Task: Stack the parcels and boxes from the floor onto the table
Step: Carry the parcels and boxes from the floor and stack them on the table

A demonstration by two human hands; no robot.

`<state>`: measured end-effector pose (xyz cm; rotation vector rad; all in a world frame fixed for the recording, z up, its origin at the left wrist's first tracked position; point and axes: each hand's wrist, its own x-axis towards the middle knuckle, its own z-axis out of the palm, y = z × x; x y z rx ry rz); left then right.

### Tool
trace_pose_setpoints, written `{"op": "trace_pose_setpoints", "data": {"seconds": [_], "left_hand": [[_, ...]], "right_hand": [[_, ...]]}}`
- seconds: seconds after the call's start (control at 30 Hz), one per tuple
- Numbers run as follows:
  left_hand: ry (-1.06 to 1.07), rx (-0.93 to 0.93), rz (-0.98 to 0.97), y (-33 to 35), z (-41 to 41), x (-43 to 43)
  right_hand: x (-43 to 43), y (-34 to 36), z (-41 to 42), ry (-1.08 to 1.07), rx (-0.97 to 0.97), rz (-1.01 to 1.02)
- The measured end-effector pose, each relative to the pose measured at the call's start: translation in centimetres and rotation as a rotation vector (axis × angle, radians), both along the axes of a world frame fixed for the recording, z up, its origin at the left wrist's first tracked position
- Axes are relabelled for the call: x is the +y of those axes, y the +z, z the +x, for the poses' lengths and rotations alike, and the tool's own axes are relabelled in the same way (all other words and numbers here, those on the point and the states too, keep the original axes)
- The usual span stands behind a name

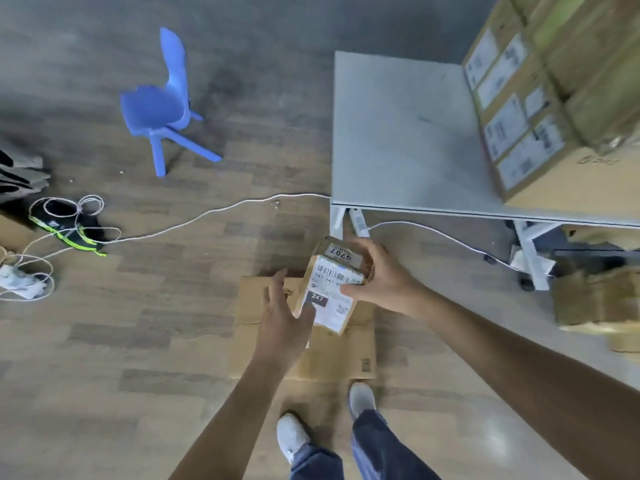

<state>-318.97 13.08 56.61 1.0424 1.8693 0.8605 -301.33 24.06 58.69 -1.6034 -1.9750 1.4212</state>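
Observation:
A small brown parcel (334, 285) with a white shipping label is held in the air above a flat cardboard box (332, 358) on the floor. My right hand (377, 275) grips the parcel's right side with curled fingers. My left hand (285, 320) touches its lower left edge with straight, spread fingers. The grey table (401, 133) stands ahead to the right. A stack of labelled cardboard boxes (519, 109) fills the table's right part.
A blue plastic chair (162, 102) stands on the wooden floor to the left. A white cable (207, 214) runs across the floor to a power strip (17, 280) and a black shoe (69, 225). More cardboard (595, 299) lies under the table at right. My feet (325, 424) are below.

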Motion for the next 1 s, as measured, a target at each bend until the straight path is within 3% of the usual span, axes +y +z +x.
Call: {"op": "trace_pose_setpoints", "data": {"seconds": [0.37, 0.5, 0.67, 1.0], "left_hand": [[-0.35, 0.045, 0.138, 11.4, 12.9, 3.8], [-0.407, 0.068, 0.216, 14.0, 19.7, 4.4], [-0.458, 0.173, 0.162, 16.5, 30.5, 4.3], [-0.52, -0.01, 0.164, 20.8, 49.8, 3.3]], "right_hand": [[-2.4, 11.6, 17.7, -0.273, 0.025, 0.136], [-4.1, 14.3, 25.5, -0.312, 0.053, 0.17], [-5.9, 17.3, 36.6, -0.284, 0.047, 0.209], [-7.6, 22.4, 55.9, -0.213, -0.045, 0.291]]}}
